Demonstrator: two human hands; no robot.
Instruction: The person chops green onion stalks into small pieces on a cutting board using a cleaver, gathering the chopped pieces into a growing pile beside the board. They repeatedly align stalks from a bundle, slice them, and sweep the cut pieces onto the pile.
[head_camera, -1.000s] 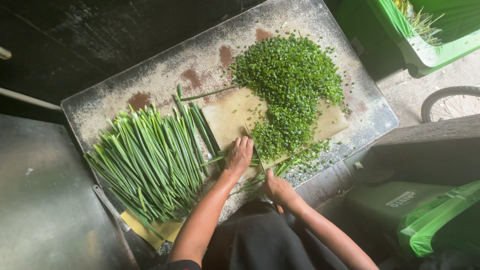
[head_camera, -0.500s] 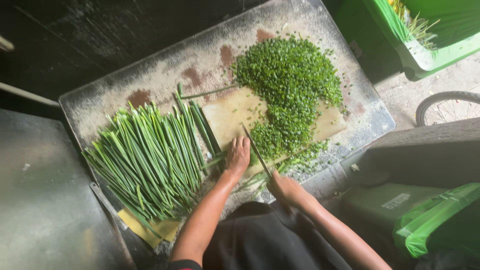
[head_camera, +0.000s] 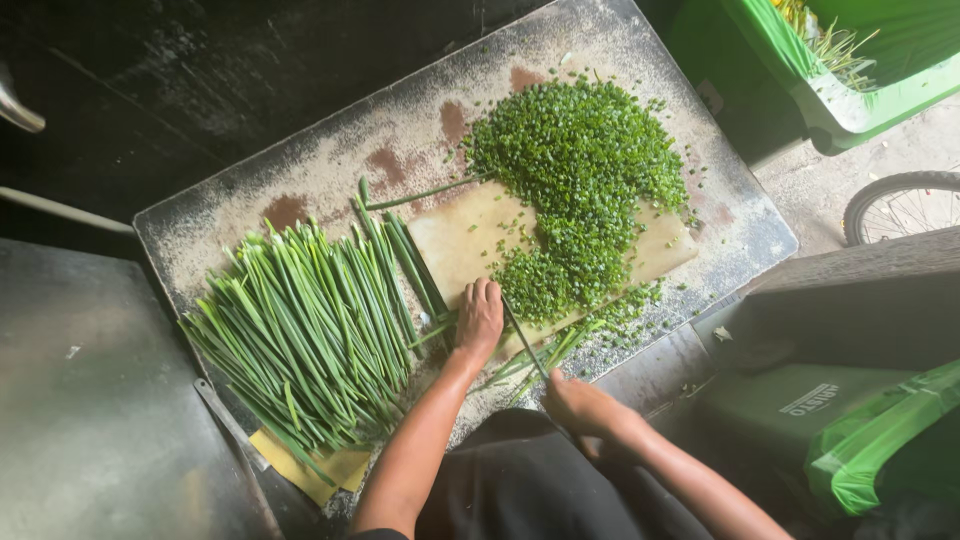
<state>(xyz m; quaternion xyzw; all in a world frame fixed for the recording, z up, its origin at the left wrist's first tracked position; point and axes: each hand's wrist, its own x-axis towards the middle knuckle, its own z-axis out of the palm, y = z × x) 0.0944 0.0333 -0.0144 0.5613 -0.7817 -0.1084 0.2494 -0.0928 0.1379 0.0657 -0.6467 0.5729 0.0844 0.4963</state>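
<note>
Nearest the camera, the right hand (head_camera: 585, 405) has its grip closed around the handle of a knife (head_camera: 525, 342), whose thin blade slants up and away toward the cutting board (head_camera: 455, 245). Just beyond it, the left hand (head_camera: 479, 318) lies palm down with fingers curled, pressing a small bunch of green stalks (head_camera: 545, 350) flat at the board's near edge; its grip is a hold-down, not a closed fist. The blade sits just beside the left fingers.

The step in hand looks like chopping: the bunch is pinned and the knife is placed across it. The next move would call for keeping the fingertips tucked clear of the edge and feeding the stalks evenly under the blade.

To the left, a large loose bundle of uncut stalks (head_camera: 300, 330) lies on the metal tabletop (head_camera: 330, 165), too many to count, with one yellow sheet (head_camera: 305, 472) poking out under its near end. One single stalk (head_camera: 420, 193) lies apart, crosswise at the board's far corner.

Farther on, one broad heap of chopped greens (head_camera: 580, 170) covers the board's far end and spills onto the tabletop.

Farthest, at the upper right, stands one green crate (head_camera: 850, 95), and part of one bicycle wheel (head_camera: 900, 200) shows at the right edge.
</note>
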